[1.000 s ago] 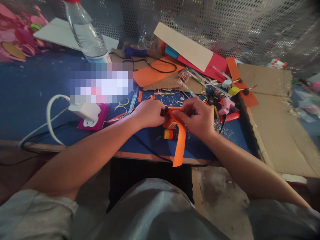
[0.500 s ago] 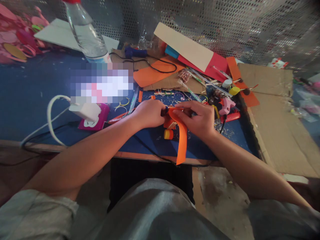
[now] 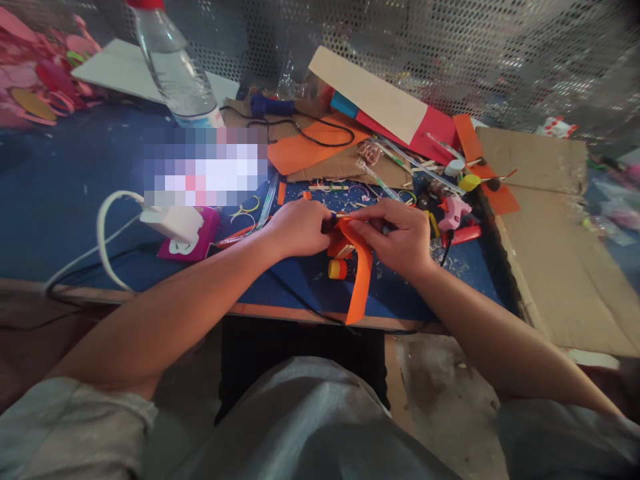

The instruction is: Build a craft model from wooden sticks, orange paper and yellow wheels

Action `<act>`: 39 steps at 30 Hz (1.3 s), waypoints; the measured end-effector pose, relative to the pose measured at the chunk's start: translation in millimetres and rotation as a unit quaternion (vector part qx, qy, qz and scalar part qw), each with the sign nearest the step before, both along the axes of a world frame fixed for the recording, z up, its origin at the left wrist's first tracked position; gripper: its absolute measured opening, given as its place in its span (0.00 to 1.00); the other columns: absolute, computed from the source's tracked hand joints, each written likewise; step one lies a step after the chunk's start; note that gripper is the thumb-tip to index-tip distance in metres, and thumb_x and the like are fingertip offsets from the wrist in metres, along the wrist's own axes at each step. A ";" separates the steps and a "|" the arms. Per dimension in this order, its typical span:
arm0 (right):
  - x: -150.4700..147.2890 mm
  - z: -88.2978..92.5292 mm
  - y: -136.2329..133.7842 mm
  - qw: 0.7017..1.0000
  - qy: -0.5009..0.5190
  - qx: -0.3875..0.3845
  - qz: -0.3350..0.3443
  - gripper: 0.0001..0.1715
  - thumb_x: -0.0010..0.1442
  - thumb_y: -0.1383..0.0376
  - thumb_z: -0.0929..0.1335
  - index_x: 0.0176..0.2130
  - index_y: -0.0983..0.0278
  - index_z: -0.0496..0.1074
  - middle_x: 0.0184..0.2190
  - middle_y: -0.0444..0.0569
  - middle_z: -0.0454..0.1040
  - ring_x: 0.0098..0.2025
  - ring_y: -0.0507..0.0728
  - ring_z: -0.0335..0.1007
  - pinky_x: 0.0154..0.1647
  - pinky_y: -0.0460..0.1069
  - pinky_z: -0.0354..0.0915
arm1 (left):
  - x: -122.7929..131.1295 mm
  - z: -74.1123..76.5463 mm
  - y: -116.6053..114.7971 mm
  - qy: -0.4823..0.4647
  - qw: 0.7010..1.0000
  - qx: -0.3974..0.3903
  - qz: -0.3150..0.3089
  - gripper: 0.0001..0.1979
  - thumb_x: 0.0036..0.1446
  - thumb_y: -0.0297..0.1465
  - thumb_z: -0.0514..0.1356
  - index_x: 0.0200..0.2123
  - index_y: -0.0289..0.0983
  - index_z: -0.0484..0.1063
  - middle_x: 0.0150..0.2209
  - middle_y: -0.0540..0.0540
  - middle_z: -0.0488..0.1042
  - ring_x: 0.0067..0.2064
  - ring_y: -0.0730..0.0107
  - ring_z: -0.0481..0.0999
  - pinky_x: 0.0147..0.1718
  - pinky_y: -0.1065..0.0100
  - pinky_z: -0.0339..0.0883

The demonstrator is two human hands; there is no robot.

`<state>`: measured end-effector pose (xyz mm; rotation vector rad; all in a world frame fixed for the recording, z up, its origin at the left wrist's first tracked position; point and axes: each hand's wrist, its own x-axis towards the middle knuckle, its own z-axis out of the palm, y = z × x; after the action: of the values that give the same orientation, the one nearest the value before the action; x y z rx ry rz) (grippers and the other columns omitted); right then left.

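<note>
Between thumb and fingers, my right hand (image 3: 403,233) pinches the upper end of an orange strip (image 3: 361,280), paper or foam by its look. The strip curls over and hangs down past the table's front edge. My left hand (image 3: 305,227) is closed close beside it, fingers curled in. A small dark blue bit and a thin pale stick (image 3: 343,215) show between the two hands; the curled left fingers hide what they grip. Below the hands are a small yellow and orange cylinder (image 3: 337,269) and several short pale sticks (image 3: 344,251).
A pink glue gun (image 3: 454,212) lies to the right, near cardboard (image 3: 565,247). Coloured sheets (image 3: 370,93) and an orange sheet (image 3: 305,147) lie behind. On the left are a water bottle (image 3: 177,73), a magenta power socket (image 3: 204,233) with a white plug, and cables.
The orange strip's hanging end has swung slightly left and its curve has changed. Both hands keep nearly the same place and hold.
</note>
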<state>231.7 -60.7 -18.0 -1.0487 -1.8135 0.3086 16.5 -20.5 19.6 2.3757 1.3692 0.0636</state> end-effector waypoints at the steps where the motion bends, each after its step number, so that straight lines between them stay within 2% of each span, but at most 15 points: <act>1: 0.8 0.9 -0.2 1.000 0.006 -0.005 0.002 0.05 0.67 0.59 0.79 0.41 0.55 0.90 0.25 0.43 0.75 0.27 0.54 0.67 0.33 0.52 0.69 | -0.1 0.5 -0.3 0.002 1.000 -0.001 0.000 0.12 0.62 0.41 0.64 0.31 0.40 0.82 0.31 0.44 0.81 0.36 0.58 0.78 0.31 0.61 0.55; 7: 10.8 7.4 1.8 0.997 0.065 -0.032 0.018 0.06 0.63 0.57 0.80 0.38 0.56 0.89 0.34 0.47 0.77 0.34 0.56 0.71 0.34 0.53 0.69 | -5.8 0.6 3.5 -0.027 1.000 -0.015 -0.002 0.11 0.58 0.41 0.69 0.31 0.40 0.81 0.29 0.48 0.80 0.32 0.64 0.74 0.32 0.62 0.56; 10: 16.9 10.9 4.7 0.992 0.111 -0.041 0.029 0.07 0.62 0.56 0.80 0.37 0.56 0.87 0.37 0.49 0.78 0.39 0.58 0.75 0.36 0.54 0.71 | -11.0 0.7 7.5 -0.068 0.997 -0.030 -0.004 0.19 0.57 0.49 0.72 0.29 0.40 0.78 0.27 0.49 0.78 0.31 0.66 0.72 0.32 0.63 0.56; 13: 21.9 14.0 6.6 0.986 0.150 -0.062 0.032 0.15 0.61 0.50 0.82 0.35 0.57 0.85 0.38 0.50 0.81 0.41 0.59 0.77 0.37 0.54 0.74 | -14.8 2.1 10.2 -0.103 0.994 -0.040 -0.011 0.26 0.55 0.56 0.73 0.27 0.40 0.77 0.26 0.50 0.77 0.31 0.66 0.72 0.33 0.63 0.56; 18: 26.5 15.5 8.5 0.975 0.189 -0.110 0.029 0.25 0.56 0.42 0.84 0.36 0.58 0.84 0.32 0.48 0.83 0.32 0.56 0.76 0.32 0.52 0.74 | -21.3 2.6 15.9 -0.151 0.987 -0.047 -0.028 0.28 0.53 0.57 0.74 0.26 0.39 0.75 0.27 0.50 0.75 0.29 0.69 0.69 0.32 0.64 0.56; 20: 27.8 15.9 10.1 0.971 0.209 -0.109 0.031 0.25 0.55 0.43 0.84 0.35 0.59 0.85 0.31 0.47 0.83 0.30 0.55 0.75 0.30 0.51 0.73 | -25.1 3.2 19.0 -0.163 0.985 -0.056 -0.025 0.28 0.52 0.57 0.74 0.26 0.39 0.75 0.25 0.52 0.72 0.28 0.70 0.68 0.31 0.65 0.55; 23: 30.9 18.6 13.5 0.968 0.231 -0.096 0.032 0.22 0.55 0.46 0.85 0.35 0.59 0.85 0.29 0.45 0.82 0.25 0.52 0.70 0.26 0.49 0.70 | -29.9 6.6 21.6 -0.199 0.978 -0.054 -0.016 0.26 0.59 0.55 0.69 0.26 0.38 0.74 0.23 0.52 0.70 0.28 0.71 0.66 0.30 0.65 0.56; 26: 34.9 25.3 15.9 0.968 0.235 -0.085 0.020 0.21 0.55 0.48 0.85 0.34 0.60 0.85 0.27 0.43 0.80 0.24 0.50 0.68 0.23 0.48 0.66 | -31.6 11.1 20.8 -0.251 0.968 -0.007 0.018 0.26 0.65 0.52 0.63 0.24 0.38 0.71 0.23 0.52 0.65 0.28 0.72 0.62 0.31 0.65 0.54; 29: 37.6 35.7 15.1 0.972 0.217 -0.089 0.004 0.19 0.54 0.51 0.85 0.33 0.60 0.84 0.26 0.43 0.80 0.24 0.51 0.69 0.24 0.48 0.67 | -31.6 14.9 18.0 -0.274 0.959 0.045 0.051 0.27 0.67 0.52 0.60 0.23 0.39 0.68 0.22 0.53 0.61 0.28 0.72 0.60 0.31 0.64 0.52; 32: 37.4 47.0 10.6 0.975 0.202 -0.094 0.002 0.16 0.54 0.53 0.84 0.34 0.60 0.84 0.26 0.43 0.80 0.24 0.50 0.68 0.23 0.48 0.65 | -30.9 19.1 13.6 -0.296 0.947 0.102 0.067 0.26 0.69 0.50 0.59 0.24 0.39 0.68 0.22 0.52 0.63 0.28 0.70 0.62 0.31 0.63 0.53; 34: 35.5 54.4 4.9 0.975 0.202 -0.089 0.013 0.15 0.55 0.54 0.84 0.34 0.60 0.85 0.26 0.43 0.80 0.24 0.50 0.67 0.22 0.48 0.63 | -29.4 23.5 8.8 -0.321 0.936 0.133 0.055 0.23 0.71 0.48 0.58 0.27 0.40 0.70 0.24 0.51 0.68 0.29 0.69 0.64 0.31 0.63 0.56; 37: 31.5 66.6 -7.9 0.978 0.188 -0.085 0.033 0.14 0.59 0.54 0.83 0.35 0.60 0.85 0.25 0.43 0.79 0.23 0.49 0.65 0.21 0.47 0.60 | -24.6 33.2 -1.7 -0.353 0.921 0.164 -0.006 0.20 0.72 0.46 0.58 0.34 0.39 0.76 0.31 0.46 0.78 0.34 0.67 0.73 0.37 0.63 0.64; 39: 29.0 75.6 -17.9 0.980 0.176 -0.090 0.034 0.15 0.60 0.52 0.83 0.36 0.60 0.85 0.26 0.43 0.79 0.23 0.49 0.66 0.20 0.47 0.61 | -20.5 41.0 -10.4 -0.340 0.922 0.174 -0.060 0.20 0.73 0.48 0.58 0.39 0.39 0.79 0.36 0.43 0.82 0.38 0.64 0.76 0.41 0.62 0.68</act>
<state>260.7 -78.6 57.6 -0.9834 -1.5235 0.6677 -4.0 -30.9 60.6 2.3414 0.9194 1.0686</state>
